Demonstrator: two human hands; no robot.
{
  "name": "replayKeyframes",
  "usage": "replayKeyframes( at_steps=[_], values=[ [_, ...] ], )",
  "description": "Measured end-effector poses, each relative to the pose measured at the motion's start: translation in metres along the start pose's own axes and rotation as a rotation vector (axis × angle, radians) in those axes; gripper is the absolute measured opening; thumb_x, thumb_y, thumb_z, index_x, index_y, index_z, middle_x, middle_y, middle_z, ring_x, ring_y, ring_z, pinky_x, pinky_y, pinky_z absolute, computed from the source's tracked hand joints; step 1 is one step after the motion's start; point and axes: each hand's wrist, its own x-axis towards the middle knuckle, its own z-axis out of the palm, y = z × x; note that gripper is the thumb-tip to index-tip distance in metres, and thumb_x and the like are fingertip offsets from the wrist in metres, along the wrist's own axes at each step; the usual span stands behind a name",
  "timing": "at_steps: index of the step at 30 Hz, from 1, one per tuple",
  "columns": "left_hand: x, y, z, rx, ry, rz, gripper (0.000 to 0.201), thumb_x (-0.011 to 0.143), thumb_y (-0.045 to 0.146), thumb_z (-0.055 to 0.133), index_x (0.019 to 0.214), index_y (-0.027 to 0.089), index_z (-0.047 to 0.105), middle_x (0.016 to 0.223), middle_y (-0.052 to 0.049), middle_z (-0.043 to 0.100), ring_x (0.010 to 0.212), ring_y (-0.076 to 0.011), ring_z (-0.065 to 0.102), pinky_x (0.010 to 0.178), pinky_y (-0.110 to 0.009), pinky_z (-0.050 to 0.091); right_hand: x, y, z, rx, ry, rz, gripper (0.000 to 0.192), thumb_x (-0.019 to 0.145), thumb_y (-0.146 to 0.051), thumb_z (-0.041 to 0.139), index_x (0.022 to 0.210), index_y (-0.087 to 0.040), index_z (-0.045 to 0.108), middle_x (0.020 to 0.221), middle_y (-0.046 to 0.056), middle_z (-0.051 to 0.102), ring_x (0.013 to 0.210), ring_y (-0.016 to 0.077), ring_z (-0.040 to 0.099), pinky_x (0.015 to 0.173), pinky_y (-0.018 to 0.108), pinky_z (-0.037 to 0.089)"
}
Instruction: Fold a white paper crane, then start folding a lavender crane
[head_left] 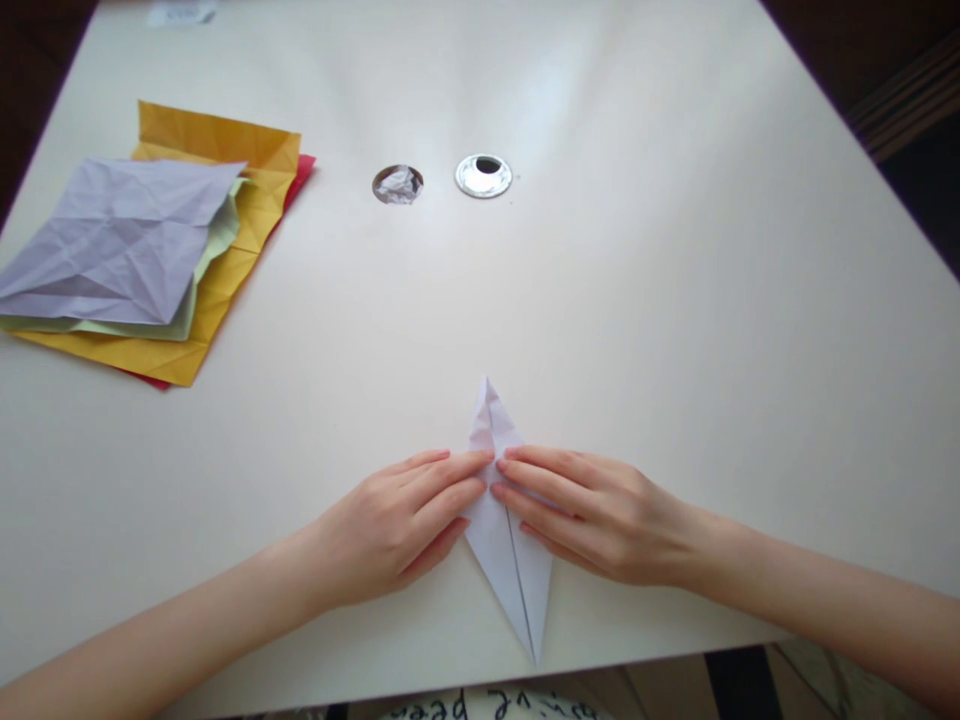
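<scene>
A sheet of white paper (504,560), folded into a long narrow kite shape, lies flat at the front of the table. One sharp tip points toward me and the other away, and a seam runs down its middle. From the left, my left hand (405,515) rests its outstretched fingers on the paper's left half. Opposite it, my right hand (600,510) lies with fingers extended over the right half. The fingertips of both hands almost meet at the seam. Part of the paper's middle is hidden under the fingers.
At the far left lies a stack of creased papers: a lavender sheet (127,240) on top, then pale green, a yellow sheet (232,260) and some red beneath. Two round holes are set in the white table (675,300), one with a metal ring (465,178), the other stuffed with crumpled material (398,185).
</scene>
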Motion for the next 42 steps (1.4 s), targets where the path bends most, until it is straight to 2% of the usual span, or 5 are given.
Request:
replayKeyframes(
  at_steps=[16, 25, 30, 35, 42],
  values=[
    [0.009, -0.039, -0.016, 0.194, -0.257, 0.143, 0.052, 0.092, 0.041, 0.038, 0.138, 0.016, 0.031, 0.144, -0.003, 0.032, 0.135, -0.0158, 0.025, 0.114, -0.035, 0.014, 0.002, 0.003, 0.001, 0.022, 0.048, 0.025, 0.018, 0.084, -0.01, 0.052, 0.092, -0.015, 0.068, 0.104, 0.002, 0.069, 0.098, 0.0174, 0.063, 0.08, 0.028, 0.057],
    [0.013, -0.051, -0.02, 0.087, -0.122, 0.2, 0.048, 0.089, 0.03, 0.047, 0.134, 0.013, 0.037, 0.135, -0.009, 0.047, 0.129, -0.0181, 0.038, 0.108, -0.035, 0.03, 0.001, 0.004, 0.003, 0.077, 0.046, 0.035, 0.017, 0.082, -0.009, 0.053, 0.092, -0.011, 0.068, 0.105, 0.003, 0.069, 0.099, 0.0204, 0.063, 0.079, 0.031, 0.058],
    [0.025, -0.048, -0.019, -0.053, 0.262, -0.153, 0.024, 0.086, 0.015, 0.052, 0.109, 0.015, 0.059, 0.098, -0.007, 0.063, 0.092, -0.0137, 0.058, 0.079, -0.025, 0.049, 0.001, 0.004, 0.004, 0.076, 0.042, 0.039, 0.017, 0.083, -0.009, 0.053, 0.091, -0.013, 0.068, 0.105, 0.002, 0.069, 0.102, 0.0188, 0.062, 0.081, 0.03, 0.058],
    [0.051, -0.039, -0.02, -0.212, 0.129, -0.476, 0.018, 0.081, 0.031, 0.059, 0.093, 0.02, 0.067, 0.086, -0.003, 0.059, 0.082, -0.0144, 0.056, 0.073, -0.027, 0.046, 0.0, 0.004, 0.006, 0.075, 0.071, 0.036, 0.017, 0.083, -0.009, 0.054, 0.095, -0.011, 0.066, 0.104, 0.003, 0.069, 0.102, 0.0193, 0.061, 0.08, 0.031, 0.058],
    [0.065, -0.034, -0.023, -0.495, 0.059, -0.565, 0.017, 0.083, 0.029, 0.056, 0.095, 0.022, 0.067, 0.09, -0.001, 0.062, 0.077, -0.0106, 0.054, 0.07, -0.022, 0.044, 0.001, 0.005, 0.006, 0.073, 0.075, 0.036, 0.017, 0.083, -0.008, 0.053, 0.094, -0.011, 0.066, 0.103, 0.004, 0.069, 0.101, 0.0191, 0.061, 0.078, 0.03, 0.058]
  ],
)
